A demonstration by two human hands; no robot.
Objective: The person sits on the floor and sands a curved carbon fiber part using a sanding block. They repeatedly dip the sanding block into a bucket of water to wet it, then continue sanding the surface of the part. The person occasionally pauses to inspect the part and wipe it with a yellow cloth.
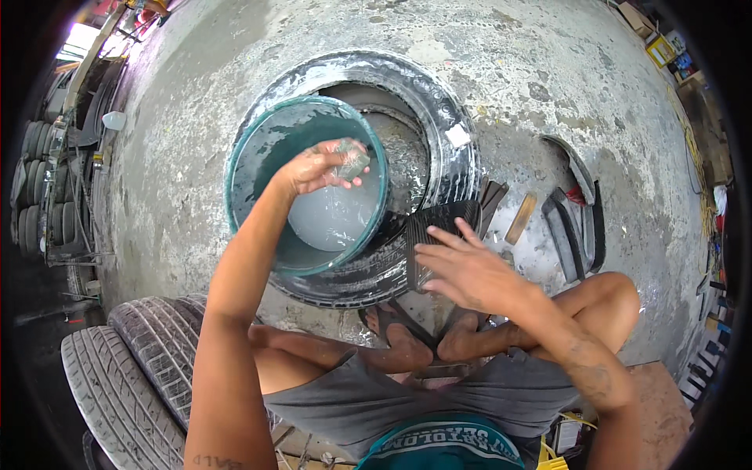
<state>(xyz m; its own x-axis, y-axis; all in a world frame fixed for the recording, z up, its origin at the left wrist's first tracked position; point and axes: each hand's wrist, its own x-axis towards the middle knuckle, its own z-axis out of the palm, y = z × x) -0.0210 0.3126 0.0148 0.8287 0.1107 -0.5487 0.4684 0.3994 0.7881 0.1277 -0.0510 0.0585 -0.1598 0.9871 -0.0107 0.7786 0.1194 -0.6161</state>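
Observation:
My left hand (317,168) is closed around a wet grey-green block (352,160), raised over a green bucket (262,168). Cloudy greyish water (333,215) fills the bottom of that bucket. The bucket stands inside a large wet tyre (448,117) lying flat on the floor. My right hand (470,270), fingers spread, rests over a dark panel with a fine woven-looking pattern (442,219). This panel sits at the tyre's near right edge, above my feet; part of it is hidden under the hand.
A brown wooden block (521,219), dark strips (491,204) and curved black trim pieces (565,235) lie on wet concrete at the right. A small white piece (457,135) is on the tyre. Upright tyres (125,376) stand at near left; a tyre rack (35,180) lines the far left.

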